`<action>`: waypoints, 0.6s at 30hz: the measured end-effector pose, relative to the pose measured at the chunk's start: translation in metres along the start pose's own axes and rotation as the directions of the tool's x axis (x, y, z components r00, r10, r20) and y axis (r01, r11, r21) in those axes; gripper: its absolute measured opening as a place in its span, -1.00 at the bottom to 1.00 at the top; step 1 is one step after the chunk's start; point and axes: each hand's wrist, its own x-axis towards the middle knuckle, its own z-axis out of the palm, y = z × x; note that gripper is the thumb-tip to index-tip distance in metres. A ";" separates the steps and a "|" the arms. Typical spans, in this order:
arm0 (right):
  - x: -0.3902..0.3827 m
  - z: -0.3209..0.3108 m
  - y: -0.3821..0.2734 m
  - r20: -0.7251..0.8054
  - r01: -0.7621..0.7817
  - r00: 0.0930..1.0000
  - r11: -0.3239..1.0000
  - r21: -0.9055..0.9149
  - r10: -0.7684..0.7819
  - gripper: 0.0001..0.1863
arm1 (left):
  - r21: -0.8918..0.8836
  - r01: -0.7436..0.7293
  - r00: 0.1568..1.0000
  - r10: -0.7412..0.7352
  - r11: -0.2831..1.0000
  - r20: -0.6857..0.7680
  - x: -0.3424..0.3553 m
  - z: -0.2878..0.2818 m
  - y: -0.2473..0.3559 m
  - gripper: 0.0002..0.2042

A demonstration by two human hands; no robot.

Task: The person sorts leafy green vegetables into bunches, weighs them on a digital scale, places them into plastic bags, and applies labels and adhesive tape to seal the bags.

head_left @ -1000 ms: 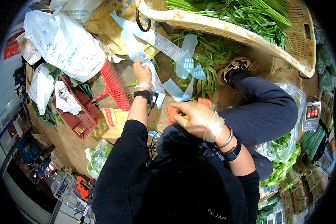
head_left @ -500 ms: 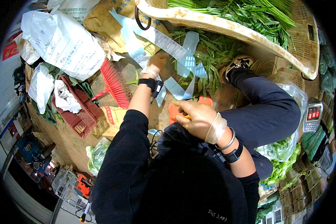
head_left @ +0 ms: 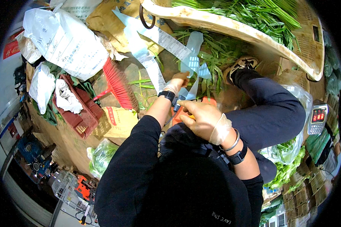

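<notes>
My left hand [head_left: 179,80], in a thin clear glove, reaches over the ground with its fingers curled in beside a pale blue paper strip [head_left: 195,47]. What the fingertips hold, if anything, is hidden. Another long strip with printed labels [head_left: 153,73] lies left of that hand. Close to my lap, my gloved right hand [head_left: 204,121] is closed around a small yellow-orange thing [head_left: 192,117], mostly covered by the fingers. Its index finger points toward my left wrist. An orange object [head_left: 209,101] shows partly beneath the hands.
Loose green leaves [head_left: 219,53] litter the ground ahead. A dirty white crate [head_left: 238,27] of leafy vegetables stands beyond. On the left are a red broom [head_left: 117,85], a maroon basket [head_left: 77,109] and white bags [head_left: 66,43]. A scale display [head_left: 317,119] is at right.
My left hand has moved right and toward me, away from the labelled strip, which now shows more fully. My right hand has barely moved.
</notes>
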 end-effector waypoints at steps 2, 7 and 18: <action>0.000 0.002 0.003 -0.039 0.027 0.999 0.999 -0.022 -0.028 -0.61 | -0.254 0.019 0.993 -0.048 0.967 -0.109 0.009 0.013 -0.007 -0.63; -0.003 0.003 0.007 -0.075 0.032 0.997 0.997 -0.067 -0.037 -0.62 | -0.075 0.021 0.991 -0.030 0.997 -0.128 0.017 0.044 -0.011 -0.55; -0.002 0.004 0.011 -0.085 0.054 0.995 0.996 -0.070 -0.060 -0.67 | 0.838 -0.283 0.934 0.333 0.467 0.130 0.048 0.030 -0.031 -0.70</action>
